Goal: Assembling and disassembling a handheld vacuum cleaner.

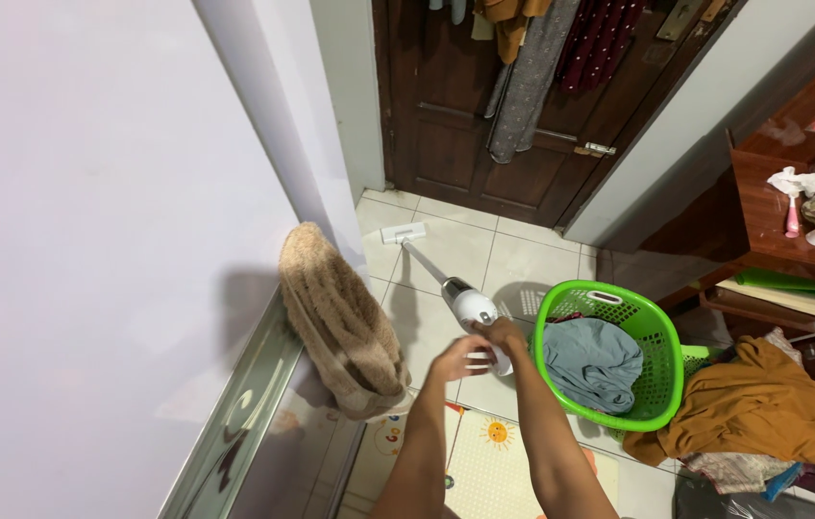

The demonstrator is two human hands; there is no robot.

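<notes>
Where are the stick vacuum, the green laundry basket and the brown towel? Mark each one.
stick vacuum (474, 308): head view, on its white body just above the hands.
green laundry basket (658, 332): head view, on the right side wall.
brown towel (338, 317): head view, on the middle of the draped pile.

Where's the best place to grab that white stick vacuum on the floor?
Grab the white stick vacuum at its fat upper body, coming from above and behind. Its thin tube slants down to the flat head by the dark wooden door, so the thick top end sits nearest. The right hand holds there; the left hand is beside it.
</notes>
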